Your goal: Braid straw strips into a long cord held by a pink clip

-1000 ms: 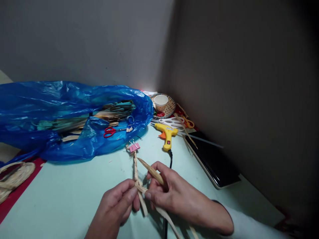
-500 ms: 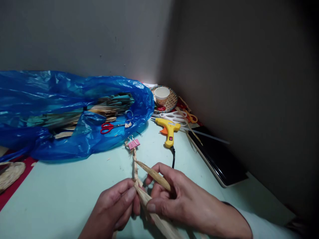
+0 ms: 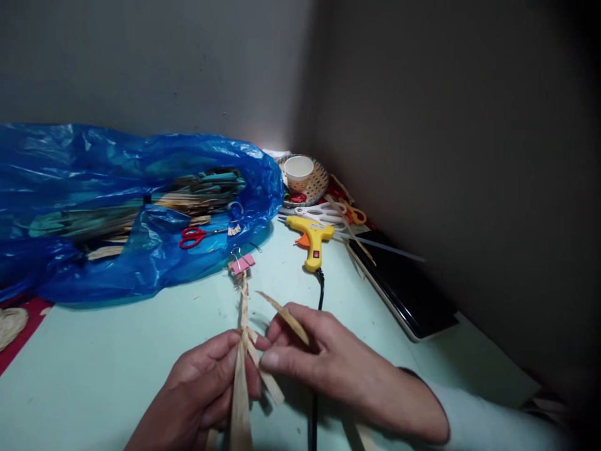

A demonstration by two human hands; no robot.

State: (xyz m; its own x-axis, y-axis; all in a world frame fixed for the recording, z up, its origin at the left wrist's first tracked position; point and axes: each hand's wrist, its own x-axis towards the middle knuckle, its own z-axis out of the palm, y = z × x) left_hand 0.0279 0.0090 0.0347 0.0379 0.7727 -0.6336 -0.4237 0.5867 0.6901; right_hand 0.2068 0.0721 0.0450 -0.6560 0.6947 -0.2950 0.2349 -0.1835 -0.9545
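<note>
A pink binder clip (image 3: 243,263) grips the top of a narrow braid (image 3: 244,304) made of pale dried-leaf strips. My left hand (image 3: 201,382) pinches the braid's lower end between thumb and fingers. From there a wide pale strand (image 3: 240,401) hangs toward me, and a shorter strand (image 3: 272,385) slants down to the right. My right hand (image 3: 335,366) has a loose brownish leaf strip (image 3: 288,319) tucked between its fingers, its tip pointing up and left. The right thumb and fingertips are bent close beside the shorter strand; whether they touch it is unclear.
A blue plastic bag (image 3: 131,288) of dried strips lies at left, with red scissors (image 3: 192,237) on it. Behind my right hand are a yellow glue gun (image 3: 313,241) with a black cord, a white cup (image 3: 298,172) on a woven tray (image 3: 320,181), and a black flat device (image 3: 404,288).
The wide strand has swung from the right to hang straight down, and my right hand has let it go. The shorter strand now shows. The whole view has shifted slightly.
</note>
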